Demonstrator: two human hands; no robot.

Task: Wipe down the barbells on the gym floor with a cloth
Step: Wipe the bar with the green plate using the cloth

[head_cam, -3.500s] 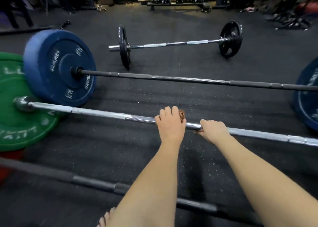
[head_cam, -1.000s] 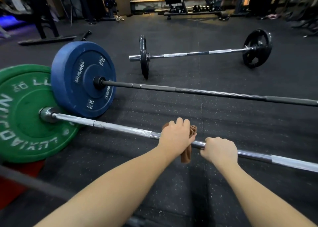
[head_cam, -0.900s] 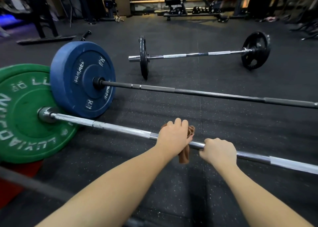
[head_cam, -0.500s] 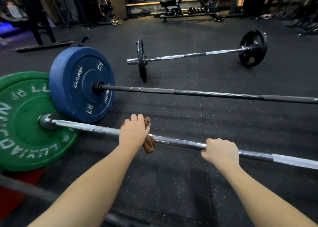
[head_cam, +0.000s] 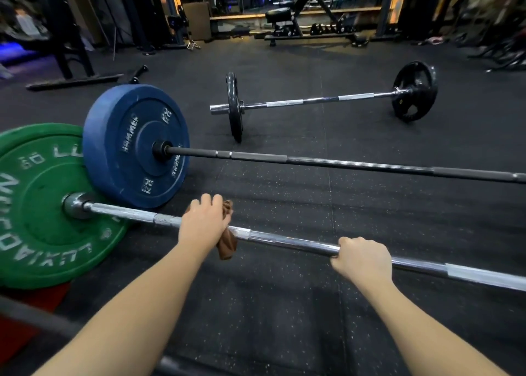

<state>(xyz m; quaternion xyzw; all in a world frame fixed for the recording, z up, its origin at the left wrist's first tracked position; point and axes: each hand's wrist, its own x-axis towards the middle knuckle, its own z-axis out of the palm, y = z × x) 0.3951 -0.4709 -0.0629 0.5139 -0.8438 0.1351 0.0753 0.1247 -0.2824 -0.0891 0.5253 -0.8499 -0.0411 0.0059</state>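
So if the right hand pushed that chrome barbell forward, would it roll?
Probably yes: the chrome barbell rests on a round green plate on flat floor. It likely wouldn't get far, as the blue plate stands just beyond its shaft. Likely heavy to start, given that big plate.

You've got shiny chrome metal on the near bar (head_cam: 284, 240), rougher at the knurled bands. Your brown cloth (head_cam: 227, 246): soft matt fabric. Middle bar (head_cam: 341, 163): matt black metal. Green plate (head_cam: 42, 204), blue plate (head_cam: 122, 136): matt rubber (blue scuffed at the rim). Far right plate (head_cam: 421, 79) glossy black. Floor (head_cam: 270, 304): matt speckled rubber.
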